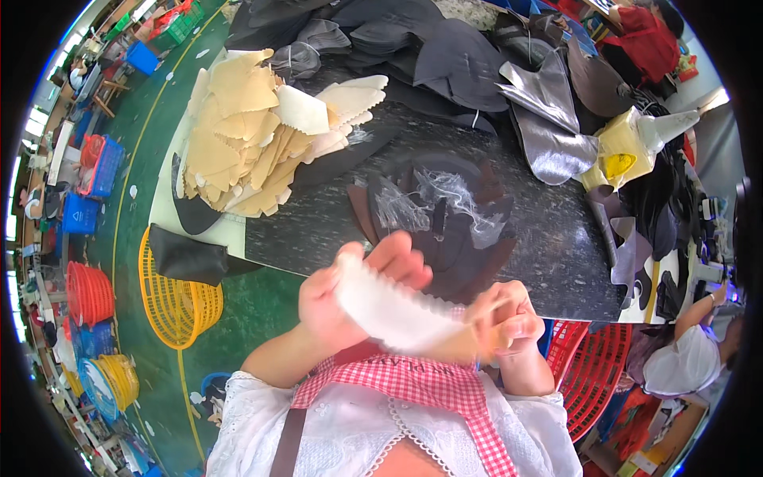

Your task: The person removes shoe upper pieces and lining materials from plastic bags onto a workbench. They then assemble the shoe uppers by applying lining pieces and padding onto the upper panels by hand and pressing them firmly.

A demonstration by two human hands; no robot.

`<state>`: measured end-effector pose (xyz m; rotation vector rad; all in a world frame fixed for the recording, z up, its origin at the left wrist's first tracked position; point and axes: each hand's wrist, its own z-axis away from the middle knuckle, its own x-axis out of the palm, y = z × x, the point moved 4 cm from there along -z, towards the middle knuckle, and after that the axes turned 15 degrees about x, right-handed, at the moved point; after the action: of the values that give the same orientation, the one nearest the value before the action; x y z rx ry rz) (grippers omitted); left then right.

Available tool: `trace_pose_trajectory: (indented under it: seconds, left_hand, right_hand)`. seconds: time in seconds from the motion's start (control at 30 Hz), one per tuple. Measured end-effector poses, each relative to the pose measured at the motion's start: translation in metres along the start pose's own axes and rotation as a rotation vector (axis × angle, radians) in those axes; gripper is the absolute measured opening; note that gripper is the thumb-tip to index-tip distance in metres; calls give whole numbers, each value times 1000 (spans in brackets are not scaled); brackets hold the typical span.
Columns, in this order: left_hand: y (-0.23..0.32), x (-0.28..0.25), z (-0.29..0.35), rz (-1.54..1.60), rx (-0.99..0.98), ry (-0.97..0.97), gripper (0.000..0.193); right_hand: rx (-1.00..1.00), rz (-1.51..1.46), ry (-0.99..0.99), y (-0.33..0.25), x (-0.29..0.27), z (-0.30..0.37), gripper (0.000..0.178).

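In front of my chest I hold up a white, curved piece of sheet material (393, 314) with zigzag-cut edges. My left hand (330, 294) grips its left end near the thumb, some fingers stretched out behind it. At the other end, my right hand (513, 322) pinches the piece with fingers curled; slight blur hides the exact fingertips. Beyond my hands, dark brown and black cut pieces (469, 262) lie fanned on the dark tabletop (548, 238), with whitish, stringy film (457, 199) over them. A heap of tan zigzag-edged pieces (238, 135) sits at the left of the table.
Black cut pieces (461, 63) are piled along the far side. A yellowish bottle with a pale nozzle (628, 147) stands at right, beside shiny dark sheets (548, 143). A yellow basket (175, 298) is left of the table, a red basket (600, 374) at right. Another person (683, 362) sits far right.
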<state>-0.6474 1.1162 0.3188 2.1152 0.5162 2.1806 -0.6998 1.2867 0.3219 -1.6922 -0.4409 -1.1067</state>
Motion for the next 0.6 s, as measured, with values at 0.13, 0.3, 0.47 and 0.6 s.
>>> trace_pose_trajectory:
  seconds: [0.13, 0.3, 0.47, 0.6]
  left_hand:
    - [52, 31, -8, 96, 20, -1001, 24]
    - [8, 24, -21, -1150, -184, -991, 64]
    - [28, -4, -60, -1391, -232, -553, 40]
    - [24, -15, -74, -1369, -165, -471, 36]
  right_hand:
    - [401, 1107, 500, -20, -9, 24, 19]
    - [158, 1360, 191, -12, 16, 9, 49]
    - [-121, 1385, 717, -41, -18, 11, 10]
    - [-99, 1626, 755, -41, -46, 1, 15]
